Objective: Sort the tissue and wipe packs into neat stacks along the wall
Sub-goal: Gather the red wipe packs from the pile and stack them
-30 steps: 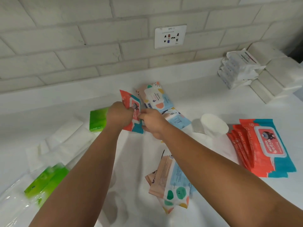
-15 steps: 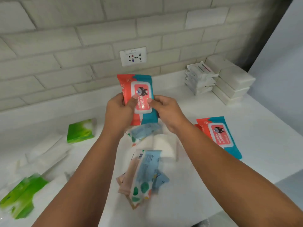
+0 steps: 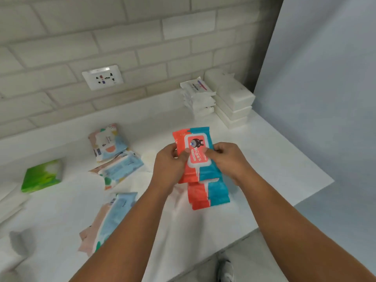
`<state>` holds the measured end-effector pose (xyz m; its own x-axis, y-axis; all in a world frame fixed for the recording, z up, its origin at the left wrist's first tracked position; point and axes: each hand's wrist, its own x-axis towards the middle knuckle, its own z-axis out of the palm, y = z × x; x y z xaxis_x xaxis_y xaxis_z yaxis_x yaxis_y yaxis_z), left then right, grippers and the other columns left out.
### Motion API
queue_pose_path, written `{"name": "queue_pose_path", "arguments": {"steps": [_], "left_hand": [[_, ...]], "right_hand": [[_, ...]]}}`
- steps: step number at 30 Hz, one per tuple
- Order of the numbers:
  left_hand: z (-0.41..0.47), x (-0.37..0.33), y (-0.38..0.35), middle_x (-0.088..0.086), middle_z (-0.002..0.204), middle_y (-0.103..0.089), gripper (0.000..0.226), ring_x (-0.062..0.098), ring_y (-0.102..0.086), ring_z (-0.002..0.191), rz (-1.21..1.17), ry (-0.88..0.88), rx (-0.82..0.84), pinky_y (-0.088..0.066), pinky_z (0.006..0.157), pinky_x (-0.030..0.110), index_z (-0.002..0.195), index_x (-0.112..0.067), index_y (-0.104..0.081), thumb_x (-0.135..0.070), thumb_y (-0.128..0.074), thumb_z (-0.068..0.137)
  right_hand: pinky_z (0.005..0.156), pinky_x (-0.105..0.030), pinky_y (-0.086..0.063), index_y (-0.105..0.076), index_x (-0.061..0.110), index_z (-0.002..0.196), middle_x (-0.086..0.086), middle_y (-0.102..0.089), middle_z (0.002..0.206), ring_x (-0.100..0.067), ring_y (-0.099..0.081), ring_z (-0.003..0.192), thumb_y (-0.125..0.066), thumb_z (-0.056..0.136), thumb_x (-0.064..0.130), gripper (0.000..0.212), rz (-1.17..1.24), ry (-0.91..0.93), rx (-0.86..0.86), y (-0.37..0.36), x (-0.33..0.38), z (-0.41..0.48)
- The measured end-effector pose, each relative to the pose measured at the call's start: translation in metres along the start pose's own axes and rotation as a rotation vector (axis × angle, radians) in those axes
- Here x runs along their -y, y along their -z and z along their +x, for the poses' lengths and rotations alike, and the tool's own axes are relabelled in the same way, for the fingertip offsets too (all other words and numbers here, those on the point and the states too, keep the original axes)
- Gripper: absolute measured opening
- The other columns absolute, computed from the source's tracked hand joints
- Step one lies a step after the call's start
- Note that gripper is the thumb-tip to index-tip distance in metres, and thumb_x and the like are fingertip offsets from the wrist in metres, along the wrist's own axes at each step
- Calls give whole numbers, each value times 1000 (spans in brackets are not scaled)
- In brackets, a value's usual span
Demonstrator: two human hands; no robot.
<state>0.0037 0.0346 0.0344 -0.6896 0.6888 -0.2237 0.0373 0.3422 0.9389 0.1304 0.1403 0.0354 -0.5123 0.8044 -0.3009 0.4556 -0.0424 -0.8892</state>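
Since half a second before, you moved the red-and-teal wipes pack [image 3: 196, 140] from up in front of the socket [image 3: 102, 77] over to the red-and-teal stack [image 3: 215, 192]. Both hands kept their hold. Your left hand [image 3: 169, 166] gripped the pack's red side, thumb on the label and fingers curled behind. Your right hand [image 3: 230, 161] gripped the teal side the same way. The pack faced you label up, its near end overlapping the far end of the stack. Could not tell if it touched the stack.

The stack lay on the table [image 3: 274, 163], near its front right part, well apart from the wall [image 3: 122, 37]. It showed several packs, edges a bit uneven.

Against the wall at the far right stood a pile of white wipe packs [image 3: 198, 98]. A pile of white tissue bricks [image 3: 234, 98] stood just beside it.

Left of your arms, the pastel packs lay loose. One [image 3: 107, 142] was near the wall, another [image 3: 120, 169] was just in front of it, tilted, and a few more [image 3: 109, 218] were partly hidden by your left forearm. A green tissue pack [image 3: 42, 176] lay further left. Blurred white packs [image 3: 10, 200] were at the left edge.
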Motion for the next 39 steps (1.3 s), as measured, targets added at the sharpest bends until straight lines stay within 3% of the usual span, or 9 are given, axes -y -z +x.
{"name": "queue_pose_path", "arguments": {"steps": [4, 8, 10, 12, 16, 21, 26, 32, 39], "left_hand": [[-7, 5, -23, -8, 112, -69, 26, 5, -69, 79, 120, 45, 20, -57, 68, 22, 120, -28, -60, -41, -62, 97], [-10, 16, -33, -3, 129, -65, 47, 13, -67, 91, 249, 46, -67, -59, 83, 33, 138, -19, -56, -42, -61, 98], [-11, 22, -35, -3, 132, -65, 51, 11, -69, 91, 254, 56, -109, -60, 77, 28, 140, -22, -55, -45, -63, 96], [-14, 28, -38, -5, 128, -66, 55, 9, -72, 85, 161, 93, -115, -60, 68, 23, 140, -25, -53, -50, -66, 92], [-25, 40, -55, -9, 116, -74, 36, 16, -77, 90, -114, 234, -49, -63, 82, 40, 127, -35, -56, -52, -58, 96], [-32, 45, -72, -19, 103, -76, 22, 13, -77, 91, -197, 222, -100, -63, 79, 37, 118, -46, -60, -52, -49, 100], [-19, 41, -80, -18, 100, -77, 23, 12, -77, 89, -223, 242, -149, -63, 82, 38, 118, -42, -60, -51, -46, 103], [5, 35, -81, -14, 98, -78, 26, 15, -77, 88, -280, 235, -147, -62, 81, 37, 119, -32, -62, -47, -46, 104], [-3, 41, -77, -18, 108, -75, 28, 12, -76, 91, -245, 239, -73, -62, 83, 38, 124, -41, -57, -53, -45, 102]], "right_hand": [[80, -39, -61, -69, 14, 94, 0, -73, 92, -15, -72, 79, -65, 92, 37, 24, -133, -10, 5, 11, -26, 8], [78, -34, -61, -64, 16, 90, 3, -69, 89, -11, -68, 78, -64, 92, 41, 25, -208, 6, 60, 11, -40, 12], [73, -29, -59, -56, 23, 84, 7, -64, 85, -8, -64, 74, -64, 92, 41, 22, -225, 17, 57, 11, -43, 12], [73, -28, -59, -53, 24, 96, 8, -62, 96, -8, -64, 80, -64, 91, 43, 22, -167, 14, 28, 9, -50, 9], [68, -17, -52, -44, 36, 123, 13, -59, 115, -8, -65, 94, -59, 96, 41, 31, 82, 6, 131, 4, -66, -9], [71, -16, -55, -34, 40, 147, 10, -61, 131, -9, -67, 104, -45, 104, 36, 44, 209, 5, 242, -6, -82, -16], [85, -31, -59, -44, 42, 140, 9, -67, 123, -11, -71, 97, -40, 104, 46, 37, 180, -20, 257, -3, -76, 8], [75, -27, -60, -57, 36, 129, 10, -72, 107, -12, -73, 85, -43, 104, 41, 30, 182, -49, 235, -2, -60, 37], [88, -37, -58, -55, 43, 126, 13, -69, 113, -13, -71, 94, -45, 102, 45, 26, 162, -89, 243, 2, -70, 26]]}}
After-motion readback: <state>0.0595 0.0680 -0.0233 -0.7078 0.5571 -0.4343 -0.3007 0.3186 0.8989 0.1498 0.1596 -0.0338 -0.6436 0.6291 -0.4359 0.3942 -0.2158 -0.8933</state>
